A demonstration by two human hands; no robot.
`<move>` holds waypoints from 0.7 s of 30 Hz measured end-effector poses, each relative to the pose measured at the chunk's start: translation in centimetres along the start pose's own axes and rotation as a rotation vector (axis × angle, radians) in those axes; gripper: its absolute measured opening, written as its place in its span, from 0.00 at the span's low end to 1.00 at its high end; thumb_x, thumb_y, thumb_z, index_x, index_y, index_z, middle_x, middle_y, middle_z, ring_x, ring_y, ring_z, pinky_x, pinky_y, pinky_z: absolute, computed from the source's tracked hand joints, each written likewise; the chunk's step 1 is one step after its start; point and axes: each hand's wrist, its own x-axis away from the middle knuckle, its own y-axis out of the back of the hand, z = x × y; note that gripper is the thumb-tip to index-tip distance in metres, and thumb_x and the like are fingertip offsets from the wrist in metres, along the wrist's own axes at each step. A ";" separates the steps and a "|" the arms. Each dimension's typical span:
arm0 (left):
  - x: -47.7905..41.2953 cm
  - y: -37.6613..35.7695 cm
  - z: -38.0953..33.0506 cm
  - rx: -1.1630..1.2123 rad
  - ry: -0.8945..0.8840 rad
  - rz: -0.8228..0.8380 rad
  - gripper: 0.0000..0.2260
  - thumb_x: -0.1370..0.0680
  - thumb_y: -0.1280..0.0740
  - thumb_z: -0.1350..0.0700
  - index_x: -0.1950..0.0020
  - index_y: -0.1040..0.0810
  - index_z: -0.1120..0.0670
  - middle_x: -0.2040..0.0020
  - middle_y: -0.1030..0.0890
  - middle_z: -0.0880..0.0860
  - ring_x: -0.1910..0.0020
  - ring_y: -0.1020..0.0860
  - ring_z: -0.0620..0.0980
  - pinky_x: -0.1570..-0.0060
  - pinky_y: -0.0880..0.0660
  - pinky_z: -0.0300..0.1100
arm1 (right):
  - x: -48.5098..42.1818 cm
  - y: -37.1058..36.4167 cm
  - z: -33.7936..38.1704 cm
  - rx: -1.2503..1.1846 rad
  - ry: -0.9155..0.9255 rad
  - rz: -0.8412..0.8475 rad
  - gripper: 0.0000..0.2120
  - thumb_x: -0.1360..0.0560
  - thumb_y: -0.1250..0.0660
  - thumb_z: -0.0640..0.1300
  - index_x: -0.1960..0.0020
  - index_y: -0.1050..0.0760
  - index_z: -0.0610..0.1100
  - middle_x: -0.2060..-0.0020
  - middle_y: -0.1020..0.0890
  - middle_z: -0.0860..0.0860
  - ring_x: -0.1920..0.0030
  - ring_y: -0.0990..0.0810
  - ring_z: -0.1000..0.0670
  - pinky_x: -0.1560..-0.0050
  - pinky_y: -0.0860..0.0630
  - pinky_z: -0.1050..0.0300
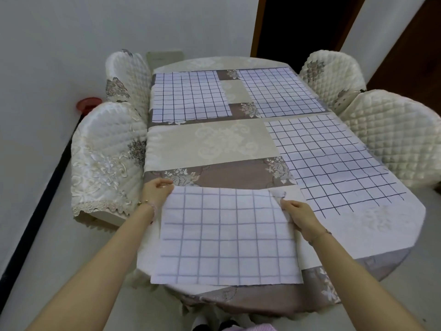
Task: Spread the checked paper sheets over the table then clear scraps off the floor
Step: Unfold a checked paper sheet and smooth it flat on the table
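I hold a checked paper sheet [226, 235] over the near end of the table [205, 142], which wears a beige and mauve floral cloth. My left hand [156, 192] pinches the sheet's far left corner. My right hand [298, 215] pinches its far right corner, where the edge is curled up. The sheet's near edge overhangs the table's front. Three more checked sheets lie flat: one at the far left [191, 96], one at the far right [278, 91], and a large one along the right side [334, 163].
Quilted cream chairs flank the table: two on the left [105, 161] [126, 77] and two on the right [393, 137] [331, 75]. A red object [88, 103] sits on the floor by the left wall. A dark doorway [305, 25] lies beyond.
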 end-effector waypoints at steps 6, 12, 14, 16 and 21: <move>5.8 -5.1 2.2 -0.602 -0.526 0.254 0.17 0.26 0.37 0.56 0.39 0.23 0.59 0.41 0.21 0.59 0.40 0.24 0.58 0.39 0.29 0.49 | -0.5 0.1 -1.9 -0.031 -0.039 -0.009 0.13 0.22 0.37 0.50 0.47 0.21 0.41 0.61 0.21 0.51 0.60 0.25 0.51 0.57 0.28 0.58; 11.1 -8.2 6.8 -1.023 -0.669 0.462 0.22 0.26 0.47 0.43 0.44 0.19 0.49 0.45 0.17 0.49 0.47 0.18 0.49 0.52 0.21 0.47 | 2.8 1.7 -4.1 -0.043 -0.106 0.063 0.06 0.24 0.34 0.47 0.51 0.21 0.46 0.54 0.17 0.47 0.55 0.20 0.46 0.53 0.23 0.52; 11.4 -8.3 7.3 -1.072 -0.645 0.452 0.26 0.20 0.56 0.44 0.42 0.20 0.48 0.42 0.18 0.48 0.45 0.19 0.49 0.50 0.21 0.48 | 4.8 1.9 -5.0 -0.013 -0.140 0.106 0.06 0.25 0.34 0.44 0.52 0.20 0.42 0.62 0.16 0.47 0.63 0.18 0.48 0.65 0.23 0.57; 11.5 -8.3 7.2 -1.097 -0.636 0.438 0.31 0.20 0.63 0.44 0.41 0.20 0.47 0.41 0.19 0.48 0.43 0.19 0.49 0.50 0.21 0.49 | 6.4 2.3 -6.0 0.002 -0.155 0.143 0.07 0.25 0.33 0.41 0.52 0.19 0.39 0.63 0.15 0.47 0.63 0.17 0.49 0.65 0.22 0.58; 11.7 -8.1 6.6 -1.068 -0.599 0.478 0.26 0.20 0.57 0.44 0.40 0.21 0.47 0.39 0.20 0.49 0.43 0.20 0.50 0.49 0.22 0.49 | 9.1 2.5 -7.8 -0.004 -0.167 0.117 0.09 0.26 0.32 0.44 0.62 0.22 0.39 0.68 0.18 0.50 0.64 0.20 0.51 0.63 0.25 0.60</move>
